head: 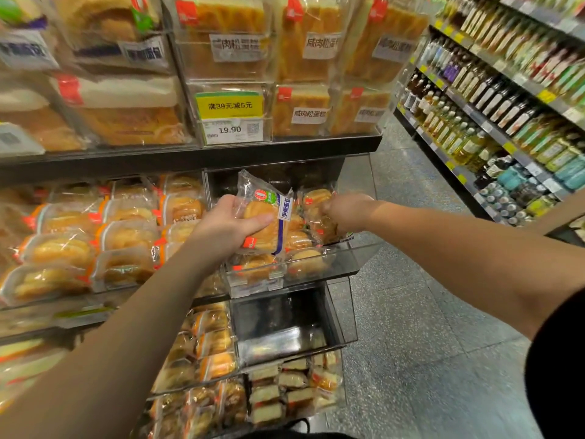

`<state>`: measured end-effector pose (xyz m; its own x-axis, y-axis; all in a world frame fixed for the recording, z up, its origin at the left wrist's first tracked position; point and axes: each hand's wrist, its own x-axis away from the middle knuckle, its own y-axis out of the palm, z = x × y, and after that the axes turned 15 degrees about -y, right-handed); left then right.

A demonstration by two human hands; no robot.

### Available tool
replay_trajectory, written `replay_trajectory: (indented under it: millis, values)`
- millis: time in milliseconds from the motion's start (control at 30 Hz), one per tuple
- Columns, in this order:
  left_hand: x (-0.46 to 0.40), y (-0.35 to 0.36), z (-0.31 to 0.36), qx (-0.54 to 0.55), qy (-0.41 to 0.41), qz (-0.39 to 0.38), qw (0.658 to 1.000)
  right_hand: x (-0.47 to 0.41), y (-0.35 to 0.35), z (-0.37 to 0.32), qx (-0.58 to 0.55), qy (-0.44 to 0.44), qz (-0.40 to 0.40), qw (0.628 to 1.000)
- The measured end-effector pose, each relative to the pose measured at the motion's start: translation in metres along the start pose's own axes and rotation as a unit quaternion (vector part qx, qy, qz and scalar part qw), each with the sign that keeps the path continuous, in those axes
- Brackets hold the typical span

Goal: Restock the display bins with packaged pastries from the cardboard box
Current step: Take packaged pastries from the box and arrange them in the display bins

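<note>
Reaching forward over a tiered bakery display, two bare forearms stretch from the near edge of the view toward a clear display bin [286, 270] on the middle tier. Nearest, lower tiers hold more wrapped cakes, and one clear bin [291, 327] below looks nearly bare. The left hand [228, 226] grips a packaged pastry [264, 217], a golden bun in clear wrap with a blue stripe, fingers curled behind it and thumb pressed across its front, holding it upright just above the bin's front edge. The right hand [345, 213] is curled into the bin's right side among buns already lying there; blur hides whether it pinches a packet or only pushes them. Left of this bin, rows of similar wrapped buns fill the tier. Above, a shelf carries sliced loaf cakes behind a yellow price tag [229, 117]. Far right, across a speckled floor, bottles line the aisle shelves. No cardboard box is visible.

The placing step appears under way: next, the held bun likely needs lowering into the gap, label forward.
</note>
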<state>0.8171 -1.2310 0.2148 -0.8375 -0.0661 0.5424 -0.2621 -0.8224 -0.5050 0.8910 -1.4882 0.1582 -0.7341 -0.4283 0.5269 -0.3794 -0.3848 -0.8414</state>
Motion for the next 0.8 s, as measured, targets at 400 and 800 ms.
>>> replay_trajectory:
  millis: [400, 800]
  values:
    - [0.0, 0.006, 0.003, 0.006, 0.0, -0.006, 1.0, -0.004, 0.013, -0.002, 0.018, -0.031, -0.002, 0.999]
    - [-0.016, 0.008, 0.009, -0.03, 0.0, -0.031, 0.999, 0.009, -0.004, -0.01, 0.04, -0.037, -0.059, 0.997]
